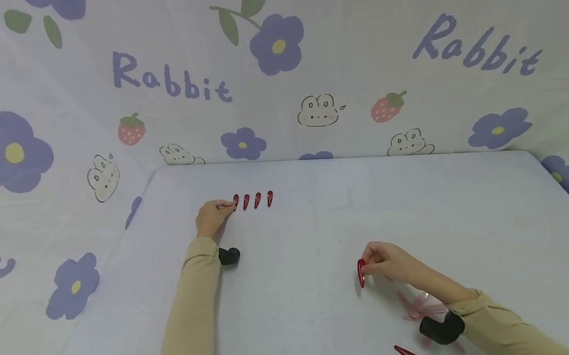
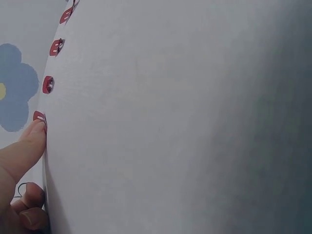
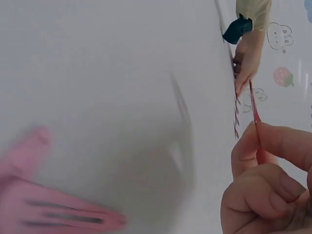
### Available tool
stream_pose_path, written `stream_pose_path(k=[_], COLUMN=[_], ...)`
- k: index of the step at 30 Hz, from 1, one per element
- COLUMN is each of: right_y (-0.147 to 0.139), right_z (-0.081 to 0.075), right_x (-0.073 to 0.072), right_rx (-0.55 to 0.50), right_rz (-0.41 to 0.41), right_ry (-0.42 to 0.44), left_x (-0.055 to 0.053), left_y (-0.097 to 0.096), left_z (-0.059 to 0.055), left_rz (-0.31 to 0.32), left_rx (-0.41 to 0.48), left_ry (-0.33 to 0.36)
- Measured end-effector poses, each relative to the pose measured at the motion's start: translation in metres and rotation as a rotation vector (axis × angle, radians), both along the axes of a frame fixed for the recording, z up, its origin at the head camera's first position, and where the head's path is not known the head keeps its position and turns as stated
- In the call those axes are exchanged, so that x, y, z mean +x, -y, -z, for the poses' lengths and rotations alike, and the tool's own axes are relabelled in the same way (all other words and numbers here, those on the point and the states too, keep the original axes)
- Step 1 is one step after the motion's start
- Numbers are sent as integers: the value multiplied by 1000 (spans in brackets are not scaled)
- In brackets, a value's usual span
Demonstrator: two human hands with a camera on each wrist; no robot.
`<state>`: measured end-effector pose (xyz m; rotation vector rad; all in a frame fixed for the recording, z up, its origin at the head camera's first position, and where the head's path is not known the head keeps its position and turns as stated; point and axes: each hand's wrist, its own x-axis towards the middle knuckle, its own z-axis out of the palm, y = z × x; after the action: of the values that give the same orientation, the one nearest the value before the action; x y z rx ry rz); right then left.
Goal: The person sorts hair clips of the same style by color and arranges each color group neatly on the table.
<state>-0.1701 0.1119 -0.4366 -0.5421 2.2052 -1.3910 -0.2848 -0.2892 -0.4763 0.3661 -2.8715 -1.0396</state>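
Observation:
In the head view, several glossy red snap hair clips [image 1: 258, 200] lie side by side in a short row toward the back left of the white table. My left hand [image 1: 211, 217] is at the left end of that row, thumb and finger pinching the leftmost red hair clip [image 2: 39, 116]. The left wrist view shows a fingertip covering that clip's lower end. Farther right and nearer, my right hand [image 1: 387, 260] pinches another red hair clip [image 1: 361, 273], held upright above the table. It appears edge-on in the right wrist view, between thumb and finger.
Below my right forearm lie several pink hair clips [image 1: 409, 306], partly covered by the black wrist camera [image 1: 442, 328]. One more red clip [image 1: 409, 354] rests at the front edge of the view. A patterned cloth [image 1: 345, 51] hangs behind the white table [image 1: 311, 315].

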Motion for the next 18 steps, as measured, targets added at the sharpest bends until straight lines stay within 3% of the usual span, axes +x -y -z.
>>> stream_pose_path(k=[4,11,18], right_y=[9,28,58], right_z=[-5,-13,-15], right_x=[-22,-60,-92], right_rx=[35,153,132], right_rz=[-16,-14,67], right_ry=[40,28,-29], left_x=[1,2,1], left_y=[-1,-1,1], left_z=[-2,-2,-1], left_rz=[0,3,6], left_rx=[23,33,47], left_ry=[-5,-15,-11])
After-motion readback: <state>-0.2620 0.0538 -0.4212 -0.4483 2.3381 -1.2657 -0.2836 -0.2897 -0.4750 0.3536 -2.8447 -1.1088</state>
